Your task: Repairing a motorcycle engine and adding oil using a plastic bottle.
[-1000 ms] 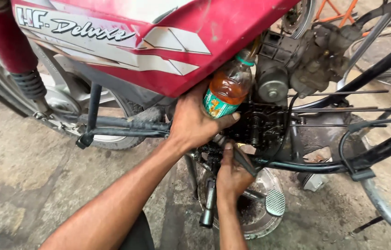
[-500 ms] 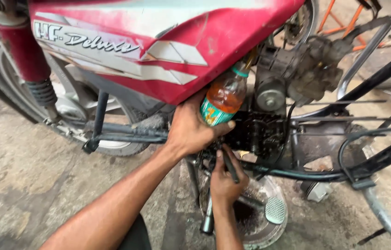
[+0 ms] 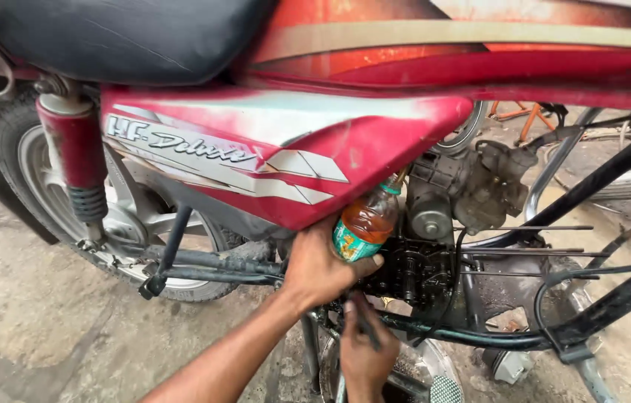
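Centre of frame, just under the red side panel [image 3: 285, 160]: left hand [image 3: 319, 269] is gripping a plastic bottle [image 3: 366, 222] of amber liquid, fingers wrapped tight round its base. Bottle is tilting, long axis running lower left to upper right, green cap end pointing up-right toward the carburetor [image 3: 491, 186], base sitting in the palm. Looks roughly two-thirds full. Whether anything is flowing out of it, can't tell; neck is partly tucked behind the panel edge.

Right hand [image 3: 364, 358], lower centre, is closing round a dark slim tool [image 3: 364, 328] pointing up into the open engine case [image 3: 412, 276]. Gears are showing, so the cover is already off. Judging by that, work on the case is mid-way: opened, nothing refitted yet. Metal pan [image 3: 435, 377] is sitting on the ground below the engine.
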